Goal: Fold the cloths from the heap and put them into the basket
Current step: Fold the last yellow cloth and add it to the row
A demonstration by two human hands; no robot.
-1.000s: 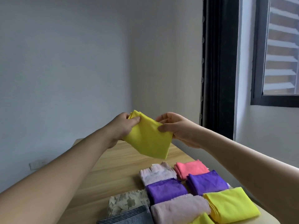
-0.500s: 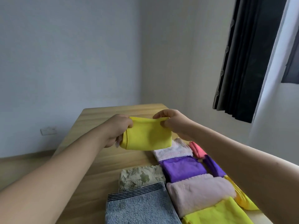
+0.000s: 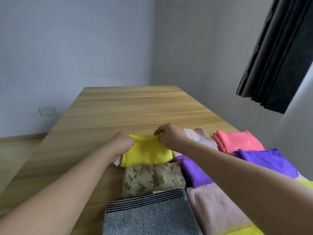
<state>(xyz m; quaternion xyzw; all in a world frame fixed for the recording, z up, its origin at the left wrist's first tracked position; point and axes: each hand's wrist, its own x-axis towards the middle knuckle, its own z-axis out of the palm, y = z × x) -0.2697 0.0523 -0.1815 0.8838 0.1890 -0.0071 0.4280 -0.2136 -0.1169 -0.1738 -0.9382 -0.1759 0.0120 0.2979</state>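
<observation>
I've brought the folded yellow cloth [image 3: 147, 154] down from the air to the table [image 3: 135, 106], just beyond the floral cloth [image 3: 153, 178], my left hand [image 3: 122, 143] and right hand [image 3: 169, 135] still pinching its 2 far corners, so release comes next, I reckon.

Looks like a room in a home, prob. a spare or laundry room. Plain pale walls [image 3: 76, 48] meet in a far corner, w/ a white wall socket [image 3: 48, 111] low on the left. Dark curtain [image 3: 277, 56] hangs at the right, by a window edge. Long wooden table [image 3: 135, 106] fills the middle; wood-look floor [image 3: 15, 150] to its left. Near end of the table has household cloths folded in rows: grey towel [image 3: 150, 217], leaf-print cloth [image 3: 152, 178], pink cloth [image 3: 237, 141], purple cloth [image 3: 267, 160].
</observation>
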